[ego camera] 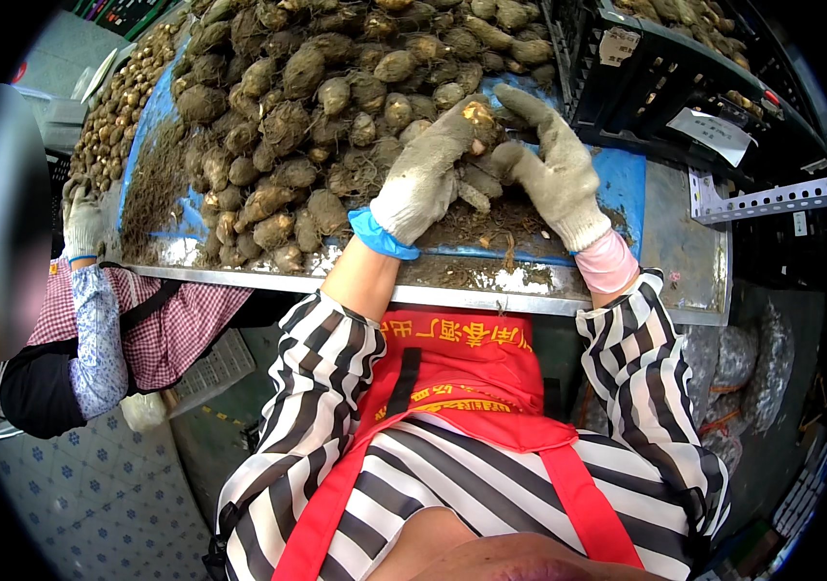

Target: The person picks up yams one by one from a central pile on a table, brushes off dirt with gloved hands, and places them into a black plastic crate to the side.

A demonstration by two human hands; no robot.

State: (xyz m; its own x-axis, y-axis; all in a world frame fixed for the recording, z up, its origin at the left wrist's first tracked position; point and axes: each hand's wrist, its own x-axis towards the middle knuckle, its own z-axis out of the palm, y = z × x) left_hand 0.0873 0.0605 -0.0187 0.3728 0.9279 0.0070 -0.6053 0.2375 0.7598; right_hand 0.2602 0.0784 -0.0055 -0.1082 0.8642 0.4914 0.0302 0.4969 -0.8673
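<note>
My left hand (424, 171), in a soiled knit glove with a blue cuff at the wrist, grips a hairy brown taro corm (482, 127) with pale cut spots. Close to its right side is my right hand (555, 163), in a similar glove with a pink cuff. Its thumb and forefinger are spread apart, and no clear hold on anything shows. Partly beneath my left hand lie more corms and loose soil. A large heap of taro corms (304, 72) covers the table to the left and beyond my hands.
Blue sheeting (620, 189) covers part of the metal-edged table (682, 240). Black plastic crates (646, 80) holding corms stand at the right, beside a perforated metal bar (777, 200). At far left, a co-worker's gloved hand (83, 221) is by a heap of smaller corms (123, 109). Filled clear bags (737, 356) sit below right.
</note>
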